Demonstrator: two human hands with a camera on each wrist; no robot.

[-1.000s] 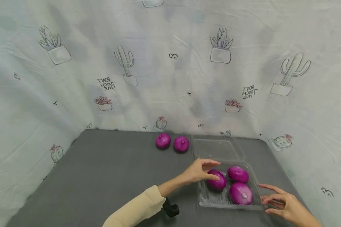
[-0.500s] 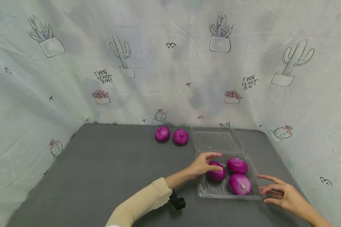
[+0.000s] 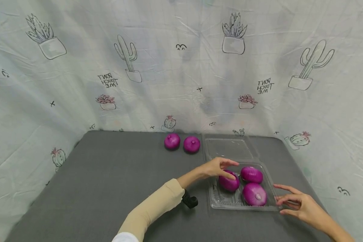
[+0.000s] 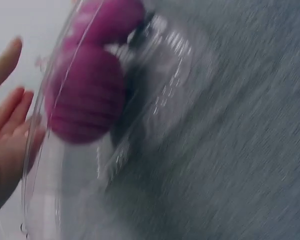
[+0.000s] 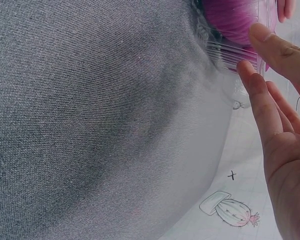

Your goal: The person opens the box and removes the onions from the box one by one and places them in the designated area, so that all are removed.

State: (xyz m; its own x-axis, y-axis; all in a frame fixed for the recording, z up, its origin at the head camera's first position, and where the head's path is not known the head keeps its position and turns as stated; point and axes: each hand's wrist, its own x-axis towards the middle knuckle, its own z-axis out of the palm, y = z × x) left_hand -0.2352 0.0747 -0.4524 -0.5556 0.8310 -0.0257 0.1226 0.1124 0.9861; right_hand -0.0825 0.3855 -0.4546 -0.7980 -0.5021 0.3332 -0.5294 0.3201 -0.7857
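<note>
In the head view a clear plastic clamshell box (image 3: pixel 245 207) holds three purple onions. My left hand (image 3: pixel 214 167) is over the left onion (image 3: pixel 227 183), its thumb across the top and its fingers stretched beyond it; the left wrist view, blurred, shows the fingers straight. The rear onion (image 3: pixel 251 175) and the front right onion (image 3: pixel 254 194) lie beside it in the box. At the box's right front corner, my right hand (image 3: pixel 304 206) has its fingertips at the rim, fingers spread and fairly straight. In the right wrist view the thumb (image 5: pixel 277 47) lies over the clear wall.
Two more purple onions, a left one (image 3: pixel 172 141) and a right one (image 3: pixel 192 144), stand at the back of the grey table (image 3: pixel 124 174). The box's open lid (image 3: pixel 227 148) lies flat behind its base. A curtain printed with cacti (image 3: pixel 157 67) encloses the table's back and sides.
My left hand has risen slightly off the left onion, which stays in its place in the box. The right hand stays at the corner. The head view has tipped down a little.
</note>
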